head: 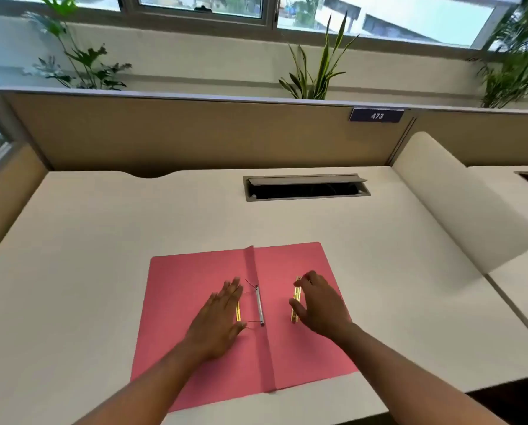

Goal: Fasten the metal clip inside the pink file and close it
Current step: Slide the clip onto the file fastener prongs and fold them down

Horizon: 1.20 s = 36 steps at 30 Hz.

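Note:
The pink file [176, 283] lies open and flat on the desk near the front edge. Along its centre fold sits a silver metal clip bar [259, 305] with thin prongs sticking out to the left. My left hand [219, 317] rests flat on the left flap, fingers apart, partly covering a gold strip [238, 311] beside the clip. My right hand [321, 305] hovers over the right flap, its thumb and fingertips touching a second gold strip [297, 299] that lies there.
The cream desk [103, 240] has an open cable hatch [305, 187] at the back middle. A tan partition [195, 133] with a "473" label [377, 115] stands behind, with plants beyond it. A rounded divider [459, 197] marks the right side.

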{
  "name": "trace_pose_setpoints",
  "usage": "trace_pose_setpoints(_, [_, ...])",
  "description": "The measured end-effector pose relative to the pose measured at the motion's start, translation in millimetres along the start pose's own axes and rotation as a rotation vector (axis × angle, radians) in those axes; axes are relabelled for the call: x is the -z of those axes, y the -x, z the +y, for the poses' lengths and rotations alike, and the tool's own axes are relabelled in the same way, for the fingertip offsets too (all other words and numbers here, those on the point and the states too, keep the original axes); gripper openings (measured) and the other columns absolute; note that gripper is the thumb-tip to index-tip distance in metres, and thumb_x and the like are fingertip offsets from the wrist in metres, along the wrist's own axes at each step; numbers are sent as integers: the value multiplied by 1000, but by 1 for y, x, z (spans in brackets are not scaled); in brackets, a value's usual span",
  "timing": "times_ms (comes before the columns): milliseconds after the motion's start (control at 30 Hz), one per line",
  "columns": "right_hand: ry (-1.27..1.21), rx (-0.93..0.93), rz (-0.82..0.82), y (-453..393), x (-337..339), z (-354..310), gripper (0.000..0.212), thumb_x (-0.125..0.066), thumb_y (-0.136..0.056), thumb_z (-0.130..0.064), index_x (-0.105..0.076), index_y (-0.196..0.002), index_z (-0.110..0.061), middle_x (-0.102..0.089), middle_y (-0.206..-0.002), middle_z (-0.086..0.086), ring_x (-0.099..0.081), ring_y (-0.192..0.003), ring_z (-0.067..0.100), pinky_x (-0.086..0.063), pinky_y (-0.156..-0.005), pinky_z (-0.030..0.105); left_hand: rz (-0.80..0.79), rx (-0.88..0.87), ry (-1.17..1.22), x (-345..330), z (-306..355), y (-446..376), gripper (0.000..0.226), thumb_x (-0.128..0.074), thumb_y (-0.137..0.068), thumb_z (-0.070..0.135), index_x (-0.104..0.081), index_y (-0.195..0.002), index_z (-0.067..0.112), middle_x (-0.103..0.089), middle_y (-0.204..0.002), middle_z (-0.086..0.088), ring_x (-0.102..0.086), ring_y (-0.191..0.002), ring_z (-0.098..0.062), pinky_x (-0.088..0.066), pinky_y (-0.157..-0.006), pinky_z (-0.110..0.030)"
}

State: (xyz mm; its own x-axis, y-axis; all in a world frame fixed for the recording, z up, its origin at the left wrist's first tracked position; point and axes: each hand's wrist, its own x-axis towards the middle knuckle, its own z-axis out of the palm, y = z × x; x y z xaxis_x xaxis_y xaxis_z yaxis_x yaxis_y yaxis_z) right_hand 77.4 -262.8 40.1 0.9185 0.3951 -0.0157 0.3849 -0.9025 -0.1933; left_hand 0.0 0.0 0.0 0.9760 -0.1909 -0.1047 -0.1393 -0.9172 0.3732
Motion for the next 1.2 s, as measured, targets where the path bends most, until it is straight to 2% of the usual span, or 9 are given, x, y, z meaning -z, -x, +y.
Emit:
trace_pose_setpoints(167, [-36,-122,-76,16,-28,8,37,-58,-91,-51,-67,-113,-23,-65,-111,-2,-61,-91,16,-55,-72,31,-89,7,16,-20,17,-1,81,-41,-97,49,9,-155,22,25,-157,10,19,-148,-12,7,-120,-31])
trace_pose_setpoints(267, [-77,-185,-6,21,-40,12,42,-58,-87,-62,-66,-104,-24,-63,-101,-6,-60,-87,16,-44,-61,28,-130,17,8,-28,21,-1,83,-43,-97,50,10,-155,24,25,-157,10,22,-147,-12,10,-118,-32])
trace_pose_setpoints(333, [-79,-188,21,23,-46,10,44,-59,-84,-65,-65,-101,-25,-62,-99,-7,-59,-87,15,-44,-60,27,-137,22,10,-32,24,0,84,-44,-96,49,12,-154,27,24,-159,12,22,-147,-12,7,-119,-33])
trace_pose_setpoints(500, [-96,-190,56,25,-55,6,36,-67,-84,-58,-68,-94,-24,-62,-94,-7,-56,-83,13,-42,-57,25,-149,3,-27,-39,29,-1,74,-37,-100,44,13,-153,36,19,-161,17,21,-148,-12,6,-121,-37])
trace_pose_setpoints(667, [-220,-177,85,29,-59,2,18,-74,-84,-46,-74,-90,-28,-62,-90,-12,-59,-83,12,-42,-55,23,-138,12,-93,-39,32,-6,63,-33,-101,41,-5,-156,31,12,-161,17,16,-150,-14,8,-119,-41])
trace_pose_setpoints(767, [-287,-164,125,31,-59,4,20,-79,-81,-44,-77,-92,-28,-63,-89,-10,-61,-82,14,-46,-55,27,-89,-20,-166,-36,34,-10,57,-41,-99,37,-26,-153,25,-10,-162,12,-5,-151,-17,-10,-118,-48])
trace_pose_setpoints(933, [-342,-111,147,38,-61,10,33,-88,-74,-40,-79,-100,-21,-65,-90,-5,-62,-79,15,-49,-57,26,-72,-39,-32,-39,29,-15,56,-38,-102,37,-20,-155,28,-6,-162,19,-5,-150,-3,-8,-121,-25])
trace_pose_setpoints(1067, [-397,-128,170,39,-64,14,18,-88,-77,-25,-80,-90,-15,-65,-86,-3,-60,-76,15,-49,-58,25,-84,-51,-11,-32,27,-18,57,-44,-100,39,-25,-153,30,-12,-162,21,-12,-149,-3,-26,-119,-27])
trace_pose_setpoints(1200, [-408,-124,153,34,-63,16,15,-87,-78,-21,-75,-79,-12,-64,-83,-1,-58,-73,16,-48,-58,27,-20,-1,67,-34,32,-18,52,-42,-101,39,-31,-151,31,-20,-160,22,-16,-147,0,-24,-117,-22])
